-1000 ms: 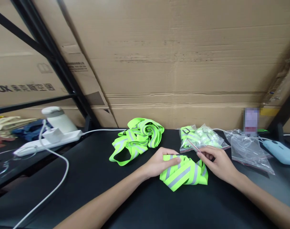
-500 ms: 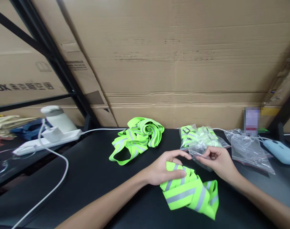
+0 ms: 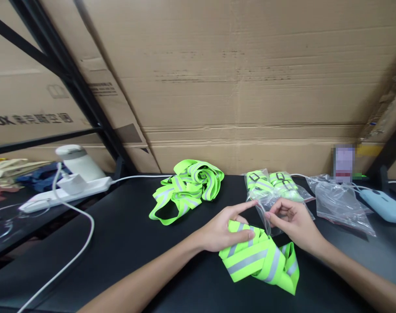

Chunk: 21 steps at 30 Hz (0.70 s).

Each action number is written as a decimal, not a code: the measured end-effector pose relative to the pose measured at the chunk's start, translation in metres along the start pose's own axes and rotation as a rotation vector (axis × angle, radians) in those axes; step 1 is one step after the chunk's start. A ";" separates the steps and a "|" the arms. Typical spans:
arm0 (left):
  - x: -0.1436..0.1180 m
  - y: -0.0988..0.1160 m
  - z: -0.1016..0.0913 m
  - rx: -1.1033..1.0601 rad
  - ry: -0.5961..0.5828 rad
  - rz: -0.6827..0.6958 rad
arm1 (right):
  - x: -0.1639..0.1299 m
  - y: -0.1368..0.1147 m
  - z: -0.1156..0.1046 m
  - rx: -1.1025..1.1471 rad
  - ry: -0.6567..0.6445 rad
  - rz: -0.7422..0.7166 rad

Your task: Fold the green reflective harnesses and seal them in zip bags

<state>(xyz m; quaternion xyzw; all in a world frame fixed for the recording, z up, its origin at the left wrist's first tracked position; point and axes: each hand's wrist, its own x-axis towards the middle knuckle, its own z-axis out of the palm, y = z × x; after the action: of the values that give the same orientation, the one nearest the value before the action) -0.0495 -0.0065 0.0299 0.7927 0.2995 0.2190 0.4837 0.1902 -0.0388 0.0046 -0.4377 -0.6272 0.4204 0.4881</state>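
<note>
The left hand (image 3: 227,230) holds the folded strap (image 3: 259,258) on the table (image 3: 120,243); the strap has loosened since a second ago. The right hand (image 3: 294,221) has now lifted an empty bag (image 3: 266,206), both hands pinching its mouth, so bagging seems close.

I face big cardboard boxes (image 3: 237,82) stacked like a wall behind my black table (image 3: 126,243). A black metal rack (image 3: 70,82) slants at my left.
</note>
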 end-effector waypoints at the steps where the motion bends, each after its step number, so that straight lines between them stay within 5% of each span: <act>1: 0.000 0.001 0.000 -0.012 -0.004 0.013 | 0.000 0.001 0.001 -0.010 0.004 -0.004; 21: 0.002 0.011 0.002 0.042 -0.044 0.020 | 0.004 0.000 0.002 0.189 0.092 0.106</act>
<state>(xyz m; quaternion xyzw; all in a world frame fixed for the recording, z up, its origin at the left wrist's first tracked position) -0.0436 -0.0106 0.0389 0.8102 0.2854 0.1999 0.4713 0.1873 -0.0351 0.0054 -0.4410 -0.5376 0.4823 0.5328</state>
